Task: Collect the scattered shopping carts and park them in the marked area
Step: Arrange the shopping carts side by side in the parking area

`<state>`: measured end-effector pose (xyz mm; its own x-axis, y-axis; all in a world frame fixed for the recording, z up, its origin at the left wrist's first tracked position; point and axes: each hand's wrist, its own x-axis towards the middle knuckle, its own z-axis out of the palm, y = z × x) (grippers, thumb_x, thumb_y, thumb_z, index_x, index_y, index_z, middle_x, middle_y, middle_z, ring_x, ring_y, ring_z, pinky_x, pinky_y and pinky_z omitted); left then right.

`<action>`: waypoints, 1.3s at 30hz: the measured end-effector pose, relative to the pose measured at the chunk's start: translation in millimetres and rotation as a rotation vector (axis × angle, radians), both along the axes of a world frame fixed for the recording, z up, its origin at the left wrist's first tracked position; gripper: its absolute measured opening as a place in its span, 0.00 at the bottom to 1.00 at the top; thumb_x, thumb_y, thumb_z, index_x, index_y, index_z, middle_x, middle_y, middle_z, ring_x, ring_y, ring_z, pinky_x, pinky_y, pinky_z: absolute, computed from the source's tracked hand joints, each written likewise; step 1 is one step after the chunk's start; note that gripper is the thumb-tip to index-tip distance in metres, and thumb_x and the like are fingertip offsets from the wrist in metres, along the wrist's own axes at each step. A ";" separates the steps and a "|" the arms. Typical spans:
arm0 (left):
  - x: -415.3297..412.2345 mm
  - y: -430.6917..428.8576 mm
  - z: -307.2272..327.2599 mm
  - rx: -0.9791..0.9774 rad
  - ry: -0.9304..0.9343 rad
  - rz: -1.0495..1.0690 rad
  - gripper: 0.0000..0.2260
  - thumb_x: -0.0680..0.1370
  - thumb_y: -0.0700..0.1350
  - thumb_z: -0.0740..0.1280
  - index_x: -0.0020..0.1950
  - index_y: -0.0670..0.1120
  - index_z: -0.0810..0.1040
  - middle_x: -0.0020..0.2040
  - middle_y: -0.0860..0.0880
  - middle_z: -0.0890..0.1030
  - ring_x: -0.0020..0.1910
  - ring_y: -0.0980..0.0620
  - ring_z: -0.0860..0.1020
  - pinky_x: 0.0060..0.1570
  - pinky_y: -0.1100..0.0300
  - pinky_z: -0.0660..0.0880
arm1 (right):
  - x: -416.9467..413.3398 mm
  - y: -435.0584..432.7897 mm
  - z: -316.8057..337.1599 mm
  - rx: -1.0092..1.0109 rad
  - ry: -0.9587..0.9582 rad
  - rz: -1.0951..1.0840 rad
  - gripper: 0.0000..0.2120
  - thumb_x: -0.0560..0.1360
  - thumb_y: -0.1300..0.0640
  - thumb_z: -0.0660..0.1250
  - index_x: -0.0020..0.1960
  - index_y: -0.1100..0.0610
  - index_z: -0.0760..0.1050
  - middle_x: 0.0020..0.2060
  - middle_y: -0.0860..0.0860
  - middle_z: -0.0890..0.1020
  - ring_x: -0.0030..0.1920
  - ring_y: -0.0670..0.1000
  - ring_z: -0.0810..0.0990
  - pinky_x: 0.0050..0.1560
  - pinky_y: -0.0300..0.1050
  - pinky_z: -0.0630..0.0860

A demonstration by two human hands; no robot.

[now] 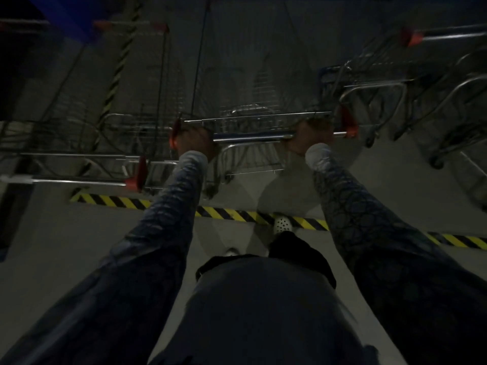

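Our left hand (195, 139) and right hand (311, 135) had fingers curled tight round the handle (250, 137) of a cart (250, 96), beyond the tape (232, 214). A second cart (66, 181) and third cart (382, 90) stood beyond the tape too. We judged ours nearly parked.

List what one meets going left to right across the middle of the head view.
Left cart's handle → left hand → held cart's handle bar → right hand → right cart.
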<state>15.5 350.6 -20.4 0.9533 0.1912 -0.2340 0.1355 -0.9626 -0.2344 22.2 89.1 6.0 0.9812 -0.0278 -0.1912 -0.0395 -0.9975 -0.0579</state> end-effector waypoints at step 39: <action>-141.8 58.0 1.7 -0.200 -0.291 -0.377 0.18 0.71 0.53 0.60 0.51 0.46 0.82 0.46 0.42 0.84 0.50 0.39 0.81 0.61 0.45 0.72 | -131.4 29.2 -12.0 -0.176 0.019 -0.063 0.31 0.73 0.35 0.65 0.63 0.58 0.76 0.60 0.59 0.80 0.61 0.62 0.78 0.60 0.54 0.71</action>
<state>-126.3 408.6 -18.7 0.9783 -0.2001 0.0544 -0.1978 -0.9792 -0.0446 -109.2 118.3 -6.0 0.9725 -0.1243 -0.1968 -0.1021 -0.9876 0.1191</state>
